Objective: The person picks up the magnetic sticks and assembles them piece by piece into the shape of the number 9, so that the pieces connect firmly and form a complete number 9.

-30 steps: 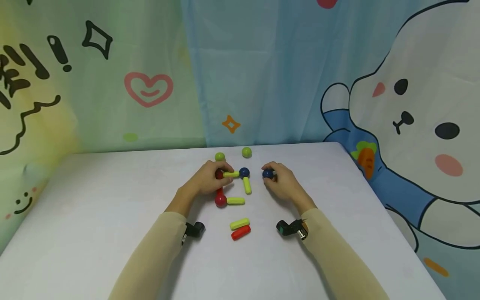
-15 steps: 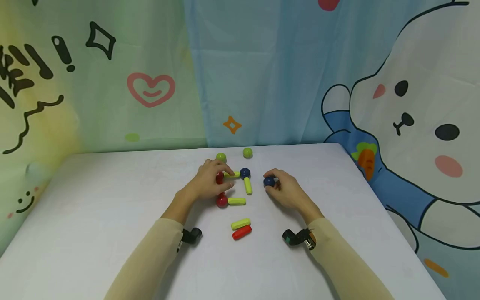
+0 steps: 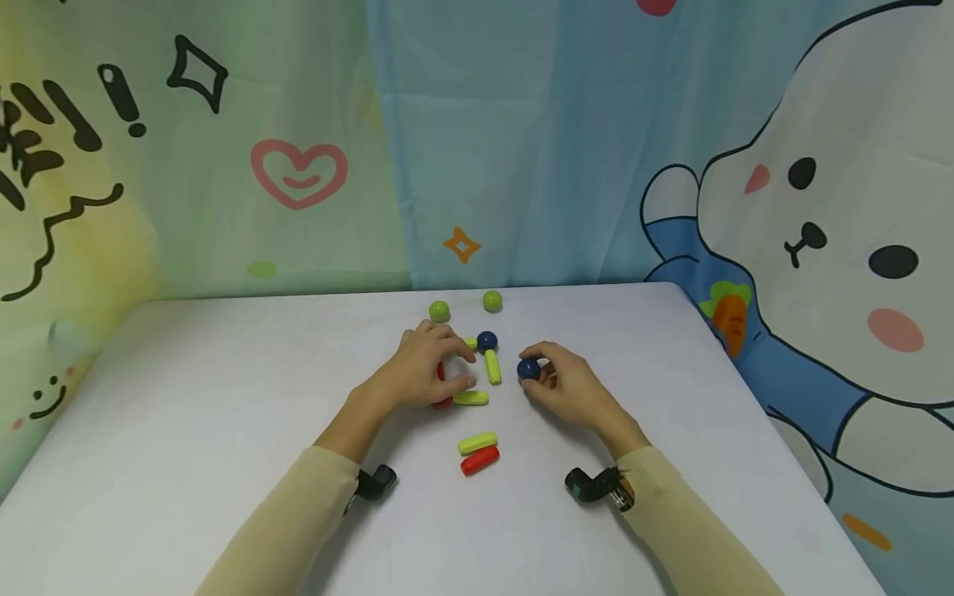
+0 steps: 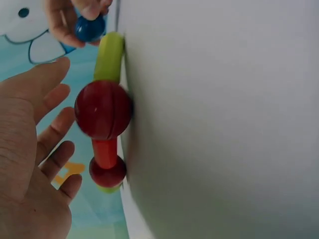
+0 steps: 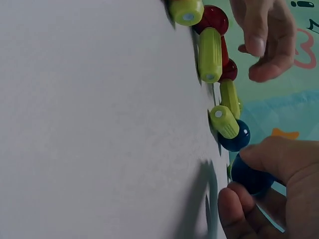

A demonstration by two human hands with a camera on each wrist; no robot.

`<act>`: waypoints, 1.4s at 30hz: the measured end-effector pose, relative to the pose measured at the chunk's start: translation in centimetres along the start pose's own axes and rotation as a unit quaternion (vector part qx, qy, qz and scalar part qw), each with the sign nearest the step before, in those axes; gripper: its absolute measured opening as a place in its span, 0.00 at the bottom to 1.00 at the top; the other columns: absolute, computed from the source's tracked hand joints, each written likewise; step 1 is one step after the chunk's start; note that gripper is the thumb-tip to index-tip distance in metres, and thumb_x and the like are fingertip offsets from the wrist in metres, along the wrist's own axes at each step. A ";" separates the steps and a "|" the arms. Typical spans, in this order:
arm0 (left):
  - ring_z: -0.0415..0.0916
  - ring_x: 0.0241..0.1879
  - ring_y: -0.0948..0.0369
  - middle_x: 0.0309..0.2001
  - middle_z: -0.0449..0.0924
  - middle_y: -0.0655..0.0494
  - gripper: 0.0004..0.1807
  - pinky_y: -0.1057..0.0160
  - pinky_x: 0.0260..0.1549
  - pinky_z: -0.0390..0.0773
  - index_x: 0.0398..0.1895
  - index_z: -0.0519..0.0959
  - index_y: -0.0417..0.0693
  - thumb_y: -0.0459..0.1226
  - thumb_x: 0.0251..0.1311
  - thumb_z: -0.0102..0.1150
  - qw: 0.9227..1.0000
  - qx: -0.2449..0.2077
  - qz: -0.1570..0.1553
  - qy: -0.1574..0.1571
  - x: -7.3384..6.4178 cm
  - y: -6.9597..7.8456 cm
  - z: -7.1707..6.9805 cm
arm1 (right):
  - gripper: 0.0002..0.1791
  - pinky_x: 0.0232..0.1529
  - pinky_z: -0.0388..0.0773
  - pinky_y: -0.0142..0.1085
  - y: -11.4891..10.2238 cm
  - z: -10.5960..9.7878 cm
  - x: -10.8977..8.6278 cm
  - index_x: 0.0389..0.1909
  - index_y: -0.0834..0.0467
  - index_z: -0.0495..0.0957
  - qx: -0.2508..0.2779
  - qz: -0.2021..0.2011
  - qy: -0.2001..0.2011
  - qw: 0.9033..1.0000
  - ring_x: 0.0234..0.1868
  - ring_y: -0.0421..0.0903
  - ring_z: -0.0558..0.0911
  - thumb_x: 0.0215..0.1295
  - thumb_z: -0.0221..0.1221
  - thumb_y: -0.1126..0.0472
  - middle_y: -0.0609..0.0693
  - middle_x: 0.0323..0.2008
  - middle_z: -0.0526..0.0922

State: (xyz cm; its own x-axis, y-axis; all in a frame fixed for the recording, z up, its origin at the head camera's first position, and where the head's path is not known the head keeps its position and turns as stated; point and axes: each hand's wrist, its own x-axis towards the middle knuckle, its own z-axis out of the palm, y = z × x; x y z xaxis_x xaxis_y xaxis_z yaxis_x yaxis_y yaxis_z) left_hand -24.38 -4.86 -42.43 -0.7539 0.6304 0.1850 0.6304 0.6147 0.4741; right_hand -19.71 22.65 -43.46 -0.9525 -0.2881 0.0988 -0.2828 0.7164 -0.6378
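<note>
My right hand (image 3: pixel 568 386) pinches a dark blue ball (image 5: pixel 251 174) between thumb and fingers, low over the table. Left of it lies a joined chain of magnetic balls and sticks. In the left wrist view, a near red ball (image 4: pixel 103 109) joins a red stick (image 4: pixel 104 153) to a farther red ball (image 4: pixel 108 172). A yellow-green stick (image 3: pixel 471 398) juts right from the near one. Another blue ball (image 3: pixel 487 341) carries a yellow-green stick (image 3: pixel 493 367) pointing towards me. My left hand (image 3: pixel 419 366) hovers over the red balls with fingers apart, holding nothing and partly hiding them.
Two green balls, one on the left (image 3: pixel 439 311) and one on the right (image 3: pixel 492 300), lie near the far edge of the white table (image 3: pixel 224 397). Closer to me, a loose yellow-green stick (image 3: pixel 477 444) rests beside a red stick (image 3: pixel 480 460). A printed curtain (image 3: pixel 522 165) hangs behind.
My left hand has drawn off the far red ball and come towards me over the near one. The right hand, still pinching the blue ball, has moved slightly towards me.
</note>
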 end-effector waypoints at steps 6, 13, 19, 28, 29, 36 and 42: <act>0.68 0.54 0.56 0.51 0.83 0.60 0.16 0.52 0.49 0.65 0.48 0.86 0.58 0.50 0.59 0.72 0.999 0.021 0.016 -0.027 -0.7 0.9 0.4 | 0.21 0.43 0.80 0.40 -0.1 -0.4 -0.6 0.60 0.56 0.77 -0.003 -0.020 -0.011 1.000 0.41 0.45 0.79 0.66 0.66 0.63 0.52 0.50 0.81; 0.66 0.51 0.60 0.49 0.85 0.67 0.17 0.54 0.49 0.63 0.48 0.86 0.59 0.50 0.57 0.75 0.999 0.027 0.008 -0.046 -1.0 1.3 0.7 | 0.21 0.45 0.82 0.40 0.0 -0.3 -1.2 0.59 0.55 0.79 0.005 -0.032 -0.024 0.999 0.42 0.44 0.80 0.65 0.68 0.62 0.50 0.53 0.81; 0.65 0.49 0.61 0.46 0.86 0.67 0.16 0.55 0.46 0.63 0.47 0.87 0.60 0.49 0.56 0.76 0.998 0.033 0.003 -0.053 -1.3 1.1 1.0 | 0.22 0.46 0.82 0.40 -0.1 0.2 -1.3 0.59 0.55 0.80 0.014 -0.045 -0.032 0.998 0.43 0.44 0.81 0.65 0.69 0.61 0.50 0.52 0.81; 0.71 0.51 0.59 0.40 0.83 0.65 0.13 0.51 0.50 0.66 0.46 0.86 0.59 0.46 0.58 0.74 0.996 0.060 0.001 -0.063 -1.4 1.2 1.6 | 0.22 0.48 0.81 0.41 -0.4 0.5 -1.6 0.60 0.53 0.79 0.032 -0.021 -0.051 0.998 0.43 0.42 0.81 0.66 0.69 0.57 0.46 0.47 0.82; 0.71 0.52 0.58 0.40 0.83 0.65 0.13 0.51 0.50 0.66 0.46 0.86 0.59 0.46 0.59 0.74 0.996 0.062 -0.001 -0.063 -1.3 1.3 1.6 | 0.22 0.48 0.81 0.41 -0.5 0.5 -1.6 0.60 0.52 0.79 0.036 -0.018 -0.051 0.998 0.43 0.42 0.81 0.66 0.69 0.57 0.46 0.46 0.82; 0.71 0.50 0.59 0.41 0.82 0.65 0.11 0.50 0.51 0.67 0.45 0.86 0.58 0.44 0.60 0.74 0.996 0.056 -0.009 -0.062 -1.4 1.4 1.6 | 0.20 0.47 0.82 0.39 -0.6 1.0 -1.6 0.58 0.50 0.80 0.049 -0.013 -0.056 0.997 0.41 0.41 0.82 0.66 0.69 0.57 0.45 0.41 0.83; 0.72 0.49 0.60 0.44 0.84 0.64 0.13 0.51 0.50 0.68 0.46 0.85 0.56 0.45 0.60 0.73 0.998 0.035 0.002 -0.046 -1.5 1.5 1.5 | 0.19 0.48 0.82 0.40 -0.7 1.1 -1.8 0.57 0.49 0.80 0.050 -0.015 -0.048 0.997 0.41 0.41 0.82 0.67 0.68 0.57 0.44 0.41 0.83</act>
State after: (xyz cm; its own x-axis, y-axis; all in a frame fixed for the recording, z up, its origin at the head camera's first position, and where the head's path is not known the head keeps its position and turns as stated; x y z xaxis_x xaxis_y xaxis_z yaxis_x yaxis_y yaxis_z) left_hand -22.08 -4.18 -43.27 -0.7340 0.6709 0.1056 0.6466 0.6427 0.4109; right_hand -17.71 21.92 -44.05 -0.9270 -0.3719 0.0478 -0.2939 0.6416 -0.7085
